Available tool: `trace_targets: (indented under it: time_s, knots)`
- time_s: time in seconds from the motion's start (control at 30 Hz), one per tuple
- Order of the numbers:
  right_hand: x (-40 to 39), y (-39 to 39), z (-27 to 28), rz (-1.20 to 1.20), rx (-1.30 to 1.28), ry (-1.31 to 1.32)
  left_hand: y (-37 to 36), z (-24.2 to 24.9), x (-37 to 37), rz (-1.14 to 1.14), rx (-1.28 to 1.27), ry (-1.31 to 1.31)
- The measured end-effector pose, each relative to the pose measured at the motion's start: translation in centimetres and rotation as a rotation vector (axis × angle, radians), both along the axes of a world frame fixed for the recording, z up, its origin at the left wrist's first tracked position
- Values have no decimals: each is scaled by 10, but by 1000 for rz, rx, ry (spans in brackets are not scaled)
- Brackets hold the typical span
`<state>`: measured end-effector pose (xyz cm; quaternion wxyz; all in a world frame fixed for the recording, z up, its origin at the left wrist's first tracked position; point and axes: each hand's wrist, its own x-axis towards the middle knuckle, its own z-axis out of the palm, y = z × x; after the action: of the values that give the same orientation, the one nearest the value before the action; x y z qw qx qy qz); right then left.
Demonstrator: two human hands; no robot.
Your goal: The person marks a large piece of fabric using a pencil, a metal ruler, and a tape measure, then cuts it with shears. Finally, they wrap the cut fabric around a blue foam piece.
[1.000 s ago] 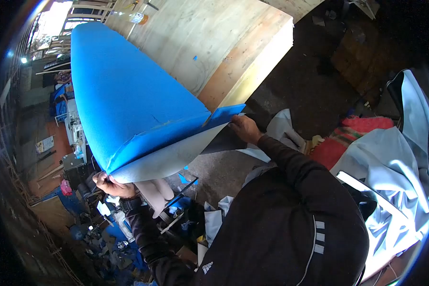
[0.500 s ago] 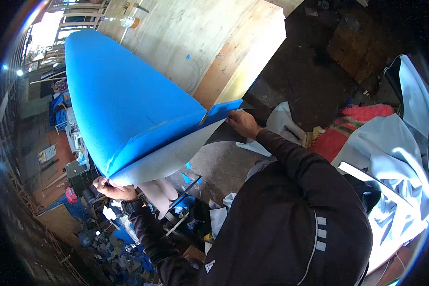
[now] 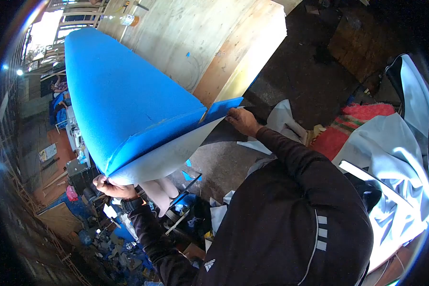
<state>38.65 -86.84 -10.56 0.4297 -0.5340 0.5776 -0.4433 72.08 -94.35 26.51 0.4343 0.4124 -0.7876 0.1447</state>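
Note:
A large blue foam block lies over the wooden table, its narrow front face turned toward me. A strip of grey-white upholstery material stretches along that face's lower edge, sagging slightly away from the foam in the middle. At the foam's near left corner, my left hand is closed on one end of the strip. My right hand pinches the material's upper right part, next to a thin blue foam flap. The material's dark underside shows below my right hand.
The wooden table bears a bottle at its far end. On the right are a red cloth and heaped pale grey sheeting. Scraps and clutter cover the floor at lower left.
Both hands keep their holds with almost no movement. The view has shifted very slightly, and the material strip hangs nearly as before.

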Motion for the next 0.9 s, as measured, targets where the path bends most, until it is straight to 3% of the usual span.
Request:
trace_targets:
  time_s: [0.43,0.63,0.9]
  knots:
    - [-2,-2,3,8,30,2,0,1,-10,0,-11,4]
    - [2,-6,-9,-65,-111,-6,0,1,-6,-15,7,12]
    - [-8,-36,13,15,31,12,2,1,-3,-5,44,16]
